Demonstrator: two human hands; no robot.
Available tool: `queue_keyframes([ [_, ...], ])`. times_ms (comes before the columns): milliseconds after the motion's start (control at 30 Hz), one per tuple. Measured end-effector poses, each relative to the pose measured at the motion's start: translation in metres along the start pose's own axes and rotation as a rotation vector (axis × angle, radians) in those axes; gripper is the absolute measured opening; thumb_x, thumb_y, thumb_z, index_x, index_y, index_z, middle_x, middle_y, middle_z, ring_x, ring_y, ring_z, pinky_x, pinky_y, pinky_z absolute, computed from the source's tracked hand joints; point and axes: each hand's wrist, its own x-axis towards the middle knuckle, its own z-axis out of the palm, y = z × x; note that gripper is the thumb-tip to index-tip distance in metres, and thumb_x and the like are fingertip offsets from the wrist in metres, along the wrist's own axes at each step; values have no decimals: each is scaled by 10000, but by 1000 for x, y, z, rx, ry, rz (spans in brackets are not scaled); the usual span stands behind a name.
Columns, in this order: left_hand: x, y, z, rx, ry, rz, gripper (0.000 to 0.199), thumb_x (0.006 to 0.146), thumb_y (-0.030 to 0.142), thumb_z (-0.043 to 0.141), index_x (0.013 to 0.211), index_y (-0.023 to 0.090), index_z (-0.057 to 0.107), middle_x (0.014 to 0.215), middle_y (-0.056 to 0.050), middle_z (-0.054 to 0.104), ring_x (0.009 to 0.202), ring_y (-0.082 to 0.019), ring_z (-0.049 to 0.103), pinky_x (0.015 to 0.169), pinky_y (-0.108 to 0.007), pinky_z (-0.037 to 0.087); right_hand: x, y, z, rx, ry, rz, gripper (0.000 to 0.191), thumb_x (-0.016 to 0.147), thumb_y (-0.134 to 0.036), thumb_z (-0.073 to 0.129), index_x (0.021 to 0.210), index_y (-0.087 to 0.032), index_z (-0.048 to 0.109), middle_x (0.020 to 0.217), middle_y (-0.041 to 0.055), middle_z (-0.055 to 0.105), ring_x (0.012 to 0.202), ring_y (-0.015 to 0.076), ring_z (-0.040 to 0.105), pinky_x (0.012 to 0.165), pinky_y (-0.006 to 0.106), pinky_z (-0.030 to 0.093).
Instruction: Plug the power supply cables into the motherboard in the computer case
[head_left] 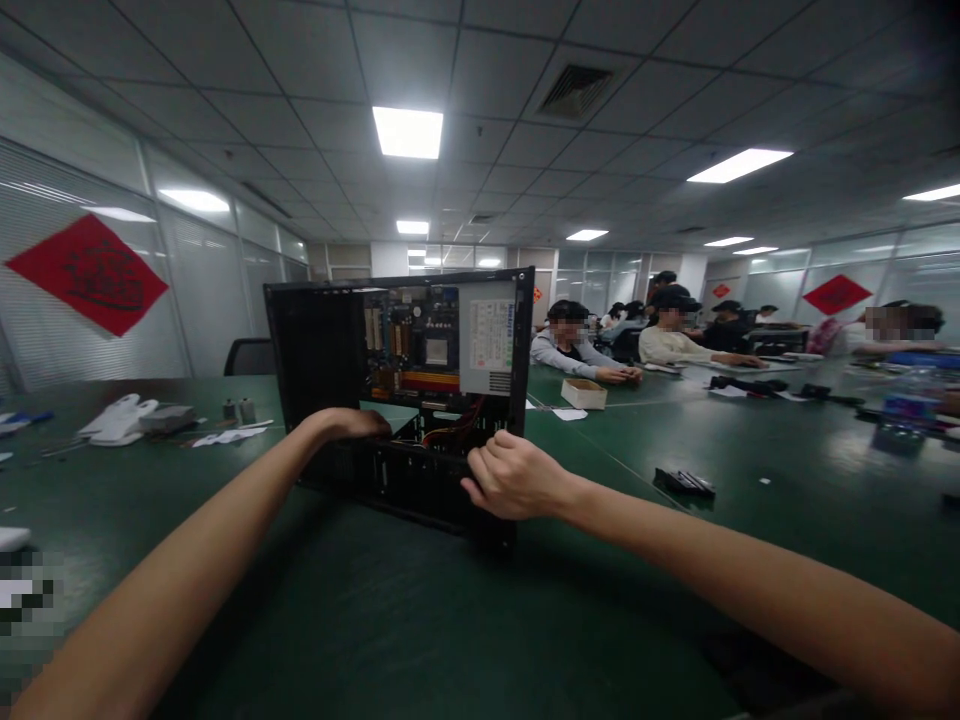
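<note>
A black computer case [401, 478] is on the table in front of me with its side open. Inside it I see a motherboard [411, 345] and, at the upper right, a power supply [491, 345] with a white label. Dark and coloured cables [454, 425] hang below the power supply. My left hand [360, 424] reaches over the lower left part of the frame into the case; its fingers are mostly hidden in shadow. At the lower right corner, my right hand [514, 475] has its fingers curled round the case's edge.
On the green table [360, 620], a white plastic bag [120, 418] and a grey box-shaped part [166, 418] lie at left. To the right are a small open box [583, 394] and a black part [684, 484]. Several people sit along the far side.
</note>
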Motion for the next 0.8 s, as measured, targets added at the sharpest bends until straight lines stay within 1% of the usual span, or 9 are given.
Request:
queue_keyframes([
  [100,-2,9,1,-73,-125,-19,249,763,352,553,794,194,744,904,-81,766,839,-248,680,792,-313,523,-11,13,12,24,32,-19,366,1035,-324,409,785,-154,615,677,52,619,597,176,488,667,365,296],
  [133,-2,12,2,-87,-125,-14,256,773,365,550,785,192,739,884,-82,764,837,-252,681,788,-315,524,-14,18,17,29,42,-24,356,1027,-316,413,782,-156,616,675,50,620,598,175,487,674,364,299],
  [267,5,21,6,-81,-57,26,296,798,406,541,794,180,733,879,-96,769,885,-281,691,797,-334,531,-31,40,35,36,83,-35,307,986,-277,431,778,-161,623,654,38,615,602,177,482,683,363,303],
  [367,12,28,10,-8,-35,12,313,815,390,512,817,169,734,975,-128,776,950,-302,698,843,-357,530,-41,50,42,43,73,-37,282,966,-255,438,783,-161,630,646,34,612,605,174,476,678,361,301],
  [500,11,31,14,73,27,18,353,849,410,491,923,170,738,1138,-144,755,1081,-317,674,906,-367,512,-47,49,41,52,117,-9,272,959,-231,462,750,-165,624,640,29,602,601,169,477,679,354,307],
  [600,5,33,15,96,31,20,358,857,412,473,891,169,734,1090,-139,762,1042,-313,680,870,-358,515,-46,45,38,58,147,18,284,963,-219,478,720,-167,615,627,26,596,590,166,479,678,347,312],
  [667,2,35,16,104,36,1,364,859,429,475,845,168,728,1056,-139,765,1003,-307,687,845,-346,511,-45,44,37,56,137,22,300,970,-223,476,709,-171,615,621,27,601,581,165,476,674,346,310],
  [733,-2,39,16,108,68,-16,414,874,480,466,854,162,729,1056,-143,762,986,-303,689,836,-339,503,-45,44,37,52,115,26,314,977,-229,471,705,-174,618,622,29,612,580,166,477,673,348,309],
  [800,-6,43,17,123,116,-39,510,902,550,419,877,149,732,1046,-153,759,962,-302,692,825,-340,495,-45,45,36,54,107,27,316,978,-227,471,705,-173,621,618,30,616,578,167,480,672,351,308],
])
